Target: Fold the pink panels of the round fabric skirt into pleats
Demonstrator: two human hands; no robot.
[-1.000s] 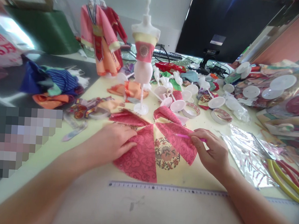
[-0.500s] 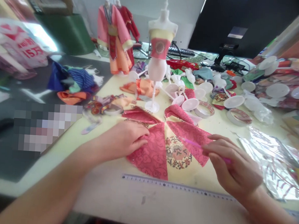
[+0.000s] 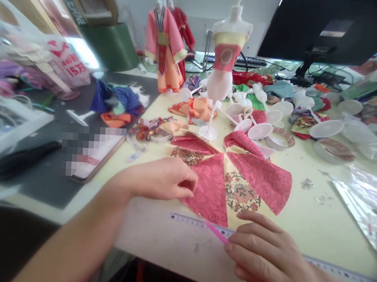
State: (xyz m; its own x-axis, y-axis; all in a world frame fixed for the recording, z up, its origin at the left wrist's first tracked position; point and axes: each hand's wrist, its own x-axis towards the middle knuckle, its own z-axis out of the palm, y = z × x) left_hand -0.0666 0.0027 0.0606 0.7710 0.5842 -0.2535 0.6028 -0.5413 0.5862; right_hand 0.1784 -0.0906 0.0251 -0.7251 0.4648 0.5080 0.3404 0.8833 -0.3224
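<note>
A doll-sized skirt (image 3: 208,180) of crimson and cream flowered panels lies fanned out on the table. My left hand (image 3: 170,178) rests at its left side with curled fingers, thumb and fingertips closed on the edge of a crimson panel. In my right hand (image 3: 264,252) is a slim pink pen (image 3: 216,232), its tip at the lower hem of that panel. A ruler (image 3: 186,219) lies below the hem, partly under the right hand. Just behind the skirt stands a small white mannequin (image 3: 222,83) in a crimson and cream band.
Tape rolls (image 3: 333,150) and white doll stands (image 3: 261,130) lie to the right. At the left are a phone (image 3: 101,152) and a heap of blue cloth (image 3: 122,101). Dressed dolls (image 3: 164,46) and a monitor (image 3: 316,29) stand behind, with shiny plastic packaging (image 3: 363,202) at the right edge.
My right hand has moved down and left, bringing the pen from the right-hand panel to the lower hem. My left hand stays on the skirt. The view has shifted left.
</note>
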